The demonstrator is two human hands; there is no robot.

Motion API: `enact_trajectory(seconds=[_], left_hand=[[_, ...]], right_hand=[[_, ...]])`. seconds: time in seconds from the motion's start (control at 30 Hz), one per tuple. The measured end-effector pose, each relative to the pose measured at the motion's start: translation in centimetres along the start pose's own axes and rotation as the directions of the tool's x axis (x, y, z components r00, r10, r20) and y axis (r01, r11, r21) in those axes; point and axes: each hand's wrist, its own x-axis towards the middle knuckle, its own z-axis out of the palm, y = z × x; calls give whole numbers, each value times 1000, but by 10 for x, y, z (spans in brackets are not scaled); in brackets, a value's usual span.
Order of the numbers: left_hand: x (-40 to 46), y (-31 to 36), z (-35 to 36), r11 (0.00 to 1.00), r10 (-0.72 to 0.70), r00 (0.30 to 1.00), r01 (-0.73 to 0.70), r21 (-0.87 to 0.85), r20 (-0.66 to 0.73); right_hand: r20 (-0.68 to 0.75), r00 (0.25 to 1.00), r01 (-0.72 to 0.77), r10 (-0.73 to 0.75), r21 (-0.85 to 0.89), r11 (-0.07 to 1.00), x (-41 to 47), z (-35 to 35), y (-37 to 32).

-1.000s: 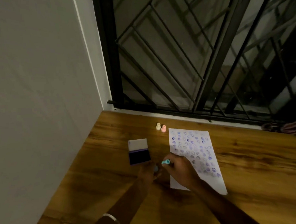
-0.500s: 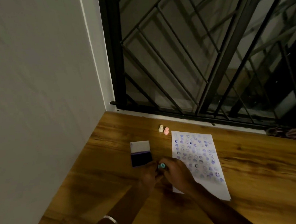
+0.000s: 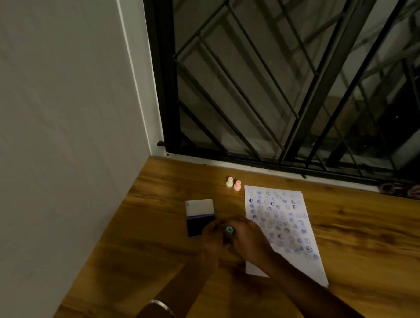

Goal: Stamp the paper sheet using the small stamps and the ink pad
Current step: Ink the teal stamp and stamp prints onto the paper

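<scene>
The small teal-capped stamp sits between the two hands at the near edge of the wooden counter. The right hand is curled around it with the fingers closed on its body, so only the round teal top shows; the stamp looks roughly upright, though its lower end is hidden. The left hand is drawn in close at nine o'clock from the stamp, its fingers bent and touching or nearly touching the stamp's side. Whether it shares the hold or only steadies cannot be told from this dim view.

The relation that matters is the one to the dark blue rectangular ink pad with its white lid folded open behind it. The pad lies at about ten o'clock from the stamp, just beside the left hand, whose knuckles overlap its near right corner. The white paper sheet, already crowded with purple prints, lies at two to three o'clock from the stamp, its long axis running from twelve towards five o'clock; the right wrist rests over its near left corner.

My judgement is that the stamp is nearer the pad than any bare patch of paper, so inking comes next, a short move up and left by the right hand. The cream stamp and pink stamp stand side by side at twelve o'clock, well apart from both hands.
</scene>
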Motion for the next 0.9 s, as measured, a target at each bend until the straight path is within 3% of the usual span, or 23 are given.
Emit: enact_trajectory(seconds=[0.13, 0.23, 0.4, 0.47, 0.53, 0.57, 0.7, 0.9], left_hand=[[6, 9, 0, 1000, 20, 1000, -20, 17, -8], [16, 17, -5, 995, 38, 994, -28, 101, -102], [19, 14, -28, 956, 256, 922, -197, 217, -291], [20, 13, -43, 865, 402, 848, -229, 447, -344], [29, 9, -62, 684, 560, 770, -221, 696, -306], [33, 7, -70, 627, 582, 763, -200, 753, -282], [40, -10, -89, 537, 575, 778, -125, 834, -253], [50, -22, -92, 342, 601, 784, -78, 936, -155]], right_hand=[[-30, 999, -29, 28, -3, 1000, 15, 4, 6], [2, 1000, -28, 28, -13, 1000, 31, 3, 8], [74, 994, -81, 81, -2, 997, 66, -9, 14], [146, 981, -112, 125, -94, 989, 85, -12, 13], [158, 979, -98, 127, -177, 979, 102, -14, 12], [154, 982, -77, 106, -182, 980, 110, -16, 13], [142, 989, -17, 48, -212, 977, 143, -20, 16], [166, 985, 44, 43, -487, 873, 192, -18, 34]])
